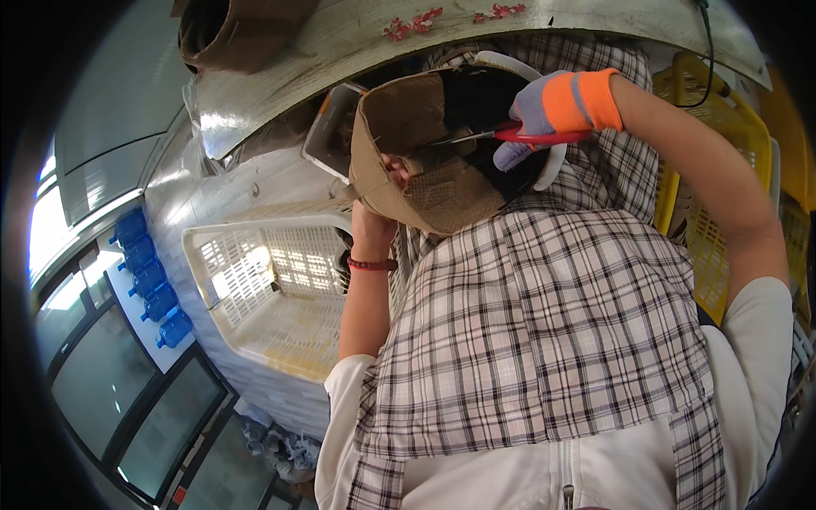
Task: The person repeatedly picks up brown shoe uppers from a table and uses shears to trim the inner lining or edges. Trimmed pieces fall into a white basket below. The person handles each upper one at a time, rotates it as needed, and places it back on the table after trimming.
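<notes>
My left hand (pixel 393 170) grips a brown fabric piece (pixel 442 191) from inside its open edge, and only the fingers show. A red band sits on that wrist (pixel 371 264). My right hand (pixel 548 106), in a grey and orange glove, holds red-handled scissors (pixel 527 134). Their blades reach left into the dark inside of the fabric piece. A white curved strip (pixel 552 161) shows behind the fabric by the gloved hand. Both hands are held up in front of my plaid apron (pixel 544 340).
A white plastic crate (pixel 272 289) stands to my left and a yellow crate (pixel 722 170) to my right. A pale worktop (pixel 340 42) ahead carries small red scraps (pixel 412 25) and another brown piece (pixel 229 34). Several blue bottles (pixel 149 276) stand far left.
</notes>
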`<state>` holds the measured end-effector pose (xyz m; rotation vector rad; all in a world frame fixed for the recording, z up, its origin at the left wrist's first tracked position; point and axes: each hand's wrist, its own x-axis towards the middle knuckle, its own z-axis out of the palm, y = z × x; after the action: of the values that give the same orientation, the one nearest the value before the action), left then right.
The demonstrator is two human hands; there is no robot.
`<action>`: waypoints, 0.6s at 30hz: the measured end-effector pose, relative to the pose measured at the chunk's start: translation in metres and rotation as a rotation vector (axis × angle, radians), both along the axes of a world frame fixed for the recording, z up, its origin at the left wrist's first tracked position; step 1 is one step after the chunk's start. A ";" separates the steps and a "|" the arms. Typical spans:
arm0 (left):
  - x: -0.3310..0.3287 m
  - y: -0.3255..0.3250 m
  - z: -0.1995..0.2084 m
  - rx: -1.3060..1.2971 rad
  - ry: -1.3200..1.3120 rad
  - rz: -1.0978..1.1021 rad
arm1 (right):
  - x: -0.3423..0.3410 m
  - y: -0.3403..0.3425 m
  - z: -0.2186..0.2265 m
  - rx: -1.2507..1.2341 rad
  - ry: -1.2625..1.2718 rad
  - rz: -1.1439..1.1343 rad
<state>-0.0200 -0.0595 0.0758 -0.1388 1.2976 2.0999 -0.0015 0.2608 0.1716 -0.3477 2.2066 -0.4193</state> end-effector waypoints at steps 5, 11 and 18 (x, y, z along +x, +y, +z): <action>-0.028 0.003 -0.038 0.025 0.130 0.017 | -0.023 0.006 -0.018 -0.186 -0.502 -0.186; -0.040 -0.005 -0.067 -0.260 0.273 0.129 | -0.036 -0.018 0.013 -0.103 -0.482 -0.167; -0.041 -0.007 -0.072 -0.421 0.589 0.052 | -0.043 -0.020 0.005 -0.140 -0.488 -0.199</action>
<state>-0.0613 -0.0663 0.0037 0.2940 2.0939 1.9486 -0.0448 0.2408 0.1762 -0.0836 1.7416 -0.6907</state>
